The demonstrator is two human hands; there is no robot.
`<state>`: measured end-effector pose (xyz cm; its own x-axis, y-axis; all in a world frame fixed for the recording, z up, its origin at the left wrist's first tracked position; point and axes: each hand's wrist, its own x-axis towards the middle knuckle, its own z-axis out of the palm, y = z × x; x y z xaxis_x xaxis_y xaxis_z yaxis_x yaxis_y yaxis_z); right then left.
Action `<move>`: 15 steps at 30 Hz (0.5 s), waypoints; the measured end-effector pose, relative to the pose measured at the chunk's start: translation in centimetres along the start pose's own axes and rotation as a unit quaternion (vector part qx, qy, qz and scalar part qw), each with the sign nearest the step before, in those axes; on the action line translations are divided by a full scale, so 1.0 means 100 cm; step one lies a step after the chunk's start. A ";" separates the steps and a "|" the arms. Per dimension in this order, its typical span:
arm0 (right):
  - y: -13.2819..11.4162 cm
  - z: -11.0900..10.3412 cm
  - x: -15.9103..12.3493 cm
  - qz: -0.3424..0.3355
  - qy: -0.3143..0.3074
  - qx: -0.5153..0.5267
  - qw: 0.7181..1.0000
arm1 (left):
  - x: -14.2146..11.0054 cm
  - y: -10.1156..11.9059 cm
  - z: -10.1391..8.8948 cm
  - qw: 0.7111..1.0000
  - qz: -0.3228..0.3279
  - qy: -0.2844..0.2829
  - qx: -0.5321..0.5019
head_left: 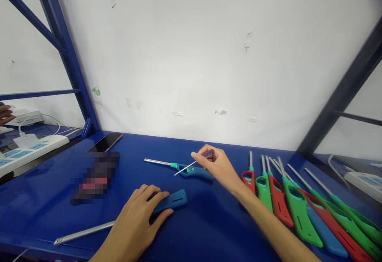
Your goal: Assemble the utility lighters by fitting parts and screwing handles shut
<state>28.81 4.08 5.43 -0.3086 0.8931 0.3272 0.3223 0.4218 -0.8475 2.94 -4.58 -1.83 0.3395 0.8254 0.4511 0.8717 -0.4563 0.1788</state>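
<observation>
My left hand (143, 214) is closed around the blue handle of a long-nosed gas lighter (174, 200), which lies on the blue table. The lighter's metal tube (85, 232) comes out behind the hand towards the lower left. In my right hand (217, 164) is a screwdriver (209, 154) with a dark purple handle, its thin shaft slanting down to the left. Behind that shaft lies a second blue lighter (195, 171) with a turquoise collar, its tube pointing left. My fingers hide part of both the held lighter and the screwdriver handle.
Several red, green and blue lighters (298, 206) lie in a row at the right. A phone (106, 142) and a pixelated dark item (97, 178) are on the left. Beyond the frame post (68, 63) are a white power strip (36, 152) and another person's hand (5, 114).
</observation>
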 end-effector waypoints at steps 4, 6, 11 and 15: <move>-0.008 0.003 -0.008 -0.012 -0.015 -0.001 1.000 | -0.001 -0.002 0.001 1.000 0.000 0.003 0.003; -0.010 0.006 -0.010 -0.016 -0.028 -0.007 0.999 | -0.001 -0.002 0.001 1.000 0.000 0.003 0.004; -0.010 0.006 -0.011 -0.027 -0.034 -0.020 0.999 | -0.001 -0.001 0.000 1.000 0.005 -0.003 0.003; -0.014 0.005 -0.013 -0.063 -0.027 -0.019 0.997 | -0.001 0.000 0.000 1.000 0.010 -0.001 0.006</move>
<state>28.25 2.27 6.00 -0.3961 0.8233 0.4066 0.3108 0.5369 -0.7843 2.88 -4.66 -1.84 0.3570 0.8172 0.4524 0.8690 -0.4682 0.1599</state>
